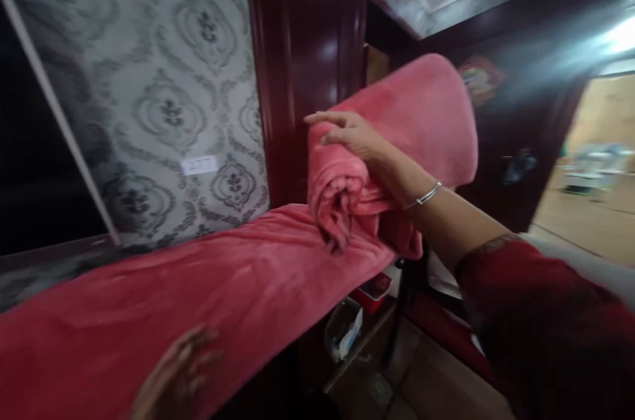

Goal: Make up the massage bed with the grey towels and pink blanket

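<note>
**Pink blanket gathered at one end, stretched along the other**

The right hand (354, 142) lies over a rolled bunch of the pink blanket (258, 274), palm pressed down on the cloth, fingers long and barely curled; it steadies the roll from above rather than closing round it. A thin bracelet (429, 194) sits at the wrist, a dark red sleeve (536, 314) behind it. The bunch stands up because the cloth is folded over itself there, a loose flap arching to the right.

The left hand (173, 374) is low and near, blurred, at the blanket's near edge; whether it grips the cloth or only touches it I cannot tell.

From the roll the blanket runs left and nearer in a long flat band, seemingly draped over a raised edge. Behind it: patterned grey wallpaper (163, 76), a dark red door frame (307, 49). Below, a shelf (364, 334) with small items.
</note>
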`<act>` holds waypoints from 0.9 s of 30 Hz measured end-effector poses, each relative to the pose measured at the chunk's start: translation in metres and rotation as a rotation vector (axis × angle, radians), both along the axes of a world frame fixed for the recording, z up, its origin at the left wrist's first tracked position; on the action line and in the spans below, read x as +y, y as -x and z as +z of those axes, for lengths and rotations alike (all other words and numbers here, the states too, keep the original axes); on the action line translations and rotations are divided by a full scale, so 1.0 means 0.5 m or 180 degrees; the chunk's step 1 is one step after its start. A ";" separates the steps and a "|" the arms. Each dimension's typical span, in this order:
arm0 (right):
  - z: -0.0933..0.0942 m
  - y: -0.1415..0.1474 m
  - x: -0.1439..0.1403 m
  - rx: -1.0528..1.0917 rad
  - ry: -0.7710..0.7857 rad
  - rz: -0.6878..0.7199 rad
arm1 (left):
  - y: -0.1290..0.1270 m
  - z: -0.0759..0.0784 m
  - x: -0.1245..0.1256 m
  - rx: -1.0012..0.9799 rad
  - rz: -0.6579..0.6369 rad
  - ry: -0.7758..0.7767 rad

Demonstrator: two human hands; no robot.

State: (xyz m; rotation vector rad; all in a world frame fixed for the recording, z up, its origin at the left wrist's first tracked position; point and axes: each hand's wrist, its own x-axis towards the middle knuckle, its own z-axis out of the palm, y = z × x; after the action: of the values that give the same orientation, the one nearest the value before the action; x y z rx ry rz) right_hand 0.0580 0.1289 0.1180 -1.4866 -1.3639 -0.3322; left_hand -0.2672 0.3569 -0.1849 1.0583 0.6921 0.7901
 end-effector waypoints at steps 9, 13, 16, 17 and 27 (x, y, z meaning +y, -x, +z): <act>-0.431 0.082 0.221 0.1568 0.1896 0.0759 | -0.010 -0.009 0.091 0.0363 0.0885 -0.0157; -0.622 0.050 0.151 0.1595 0.2056 0.0228 | 0.027 -0.065 0.105 0.0557 0.1309 -0.0370; -0.698 0.068 0.116 0.1986 0.2360 0.0182 | 0.043 -0.049 0.073 0.0668 0.1435 -0.1356; -0.712 0.080 0.112 0.2167 0.2475 0.0209 | 0.043 -0.038 0.054 0.0752 0.1297 -0.2085; -0.615 0.158 0.137 0.3569 0.1125 0.0567 | -0.068 -0.059 -0.049 0.2084 -0.1138 -0.5152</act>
State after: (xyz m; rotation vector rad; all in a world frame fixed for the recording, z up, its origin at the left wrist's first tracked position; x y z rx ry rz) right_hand -0.0209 0.1975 -0.1896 -1.4279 -0.6188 0.8012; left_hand -0.2332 0.3323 -0.2144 2.8980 0.2347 0.5839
